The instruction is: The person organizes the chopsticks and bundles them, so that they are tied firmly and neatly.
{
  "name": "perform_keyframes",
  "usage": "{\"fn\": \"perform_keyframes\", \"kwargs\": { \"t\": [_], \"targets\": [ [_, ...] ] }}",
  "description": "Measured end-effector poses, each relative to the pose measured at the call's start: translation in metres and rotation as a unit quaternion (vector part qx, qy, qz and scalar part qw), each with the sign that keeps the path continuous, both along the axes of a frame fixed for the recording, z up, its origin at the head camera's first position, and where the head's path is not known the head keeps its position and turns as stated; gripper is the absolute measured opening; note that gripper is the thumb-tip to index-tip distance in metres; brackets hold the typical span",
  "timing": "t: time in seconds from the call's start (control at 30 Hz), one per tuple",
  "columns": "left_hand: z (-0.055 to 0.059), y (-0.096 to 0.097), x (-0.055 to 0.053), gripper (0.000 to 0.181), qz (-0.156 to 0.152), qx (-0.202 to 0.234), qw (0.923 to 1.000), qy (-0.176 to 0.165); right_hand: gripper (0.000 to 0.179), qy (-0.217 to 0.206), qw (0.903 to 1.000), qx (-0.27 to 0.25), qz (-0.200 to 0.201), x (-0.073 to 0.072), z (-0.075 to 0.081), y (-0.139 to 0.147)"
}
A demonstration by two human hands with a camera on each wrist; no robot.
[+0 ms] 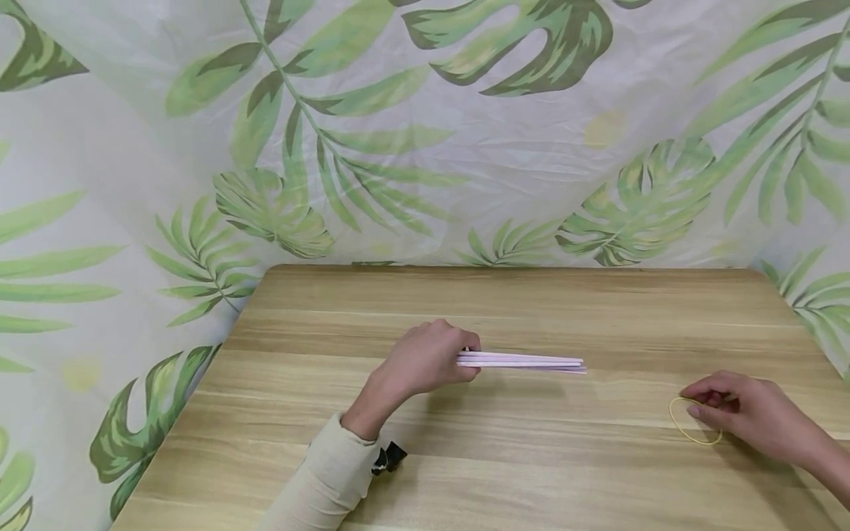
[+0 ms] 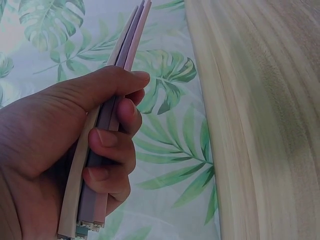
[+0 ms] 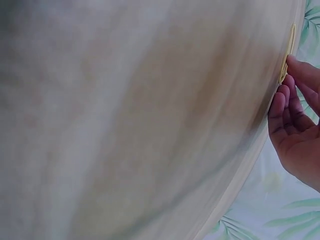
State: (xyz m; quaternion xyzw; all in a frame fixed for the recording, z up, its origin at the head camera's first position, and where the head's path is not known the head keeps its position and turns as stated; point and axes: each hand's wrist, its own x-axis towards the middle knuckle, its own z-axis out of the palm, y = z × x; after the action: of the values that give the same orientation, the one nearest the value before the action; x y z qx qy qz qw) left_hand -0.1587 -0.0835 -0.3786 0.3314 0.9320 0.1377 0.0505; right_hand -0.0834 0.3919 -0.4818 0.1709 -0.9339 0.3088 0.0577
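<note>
My left hand (image 1: 428, 358) grips a bundle of slim, tapering chopsticks (image 1: 524, 361) above the middle of the table. Their thin ends point right in the head view. Up close in the left wrist view, the chopsticks (image 2: 91, 202) are beige, mauve and pink, with patterned thick ends below the curled fingers. To the right, my right hand (image 1: 753, 413) pinches a thin yellow rubber band (image 1: 704, 443) between thumb and fingertips. The band hangs as a loose loop, apart from the chopsticks. In the right wrist view the rubber band (image 3: 292, 37) appears edge-on.
Below both hands lies a wood-grain table (image 1: 531, 479) with rounded far corners. A leaf-patterned cloth (image 1: 505, 162) covers the wall behind and the sides. A small black device (image 1: 392, 457) sticks out by the left sleeve (image 1: 332, 464).
</note>
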Motion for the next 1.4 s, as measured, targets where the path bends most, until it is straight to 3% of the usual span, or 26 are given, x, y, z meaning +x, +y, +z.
{"fn": "perform_keyframes", "kwargs": {
  "t": [0.3, 0.47, 0.63, 0.83, 1.0, 1.17, 1.4],
  "targets": [
    [-0.001, 0.0, 0.0, 0.018, -0.003, 0.001, 1.0, 0.008, 0.019, -0.037, 0.9989, 0.027, 0.001, -0.004, 0.004, -0.005],
    [-0.001, 0.0, 0.0, 0.018, -0.003, 0.0, 0.9999, 0.01, 0.019, -0.038, 0.9989, 0.025, 0.011, -0.006, 0.003, -0.006],
    [-0.001, -0.001, 0.0, 0.017, -0.005, -0.002, 0.9999, 0.01, 0.014, -0.037, 0.9985, 0.02, 0.033, -0.006, 0.002, -0.006],
    [-0.001, 0.0, 0.001, 0.017, -0.004, -0.006, 1.0, 0.005, 0.005, -0.064, 0.9956, 0.038, 0.056, -0.007, 0.007, -0.009],
    [0.0, 0.001, 0.001, 0.018, -0.003, -0.005, 1.0, 0.007, 0.005, -0.078, 0.9953, 0.048, 0.031, -0.008, 0.015, -0.013],
    [0.0, 0.001, 0.0, 0.019, -0.001, -0.004, 1.0, 0.008, 0.007, -0.072, 0.997, 0.027, -0.004, -0.011, 0.024, -0.024],
    [-0.001, 0.001, 0.0, 0.017, 0.001, -0.005, 1.0, 0.001, 0.019, -0.09, 0.9949, -0.046, -0.001, -0.017, 0.038, -0.044]
  ]
}}
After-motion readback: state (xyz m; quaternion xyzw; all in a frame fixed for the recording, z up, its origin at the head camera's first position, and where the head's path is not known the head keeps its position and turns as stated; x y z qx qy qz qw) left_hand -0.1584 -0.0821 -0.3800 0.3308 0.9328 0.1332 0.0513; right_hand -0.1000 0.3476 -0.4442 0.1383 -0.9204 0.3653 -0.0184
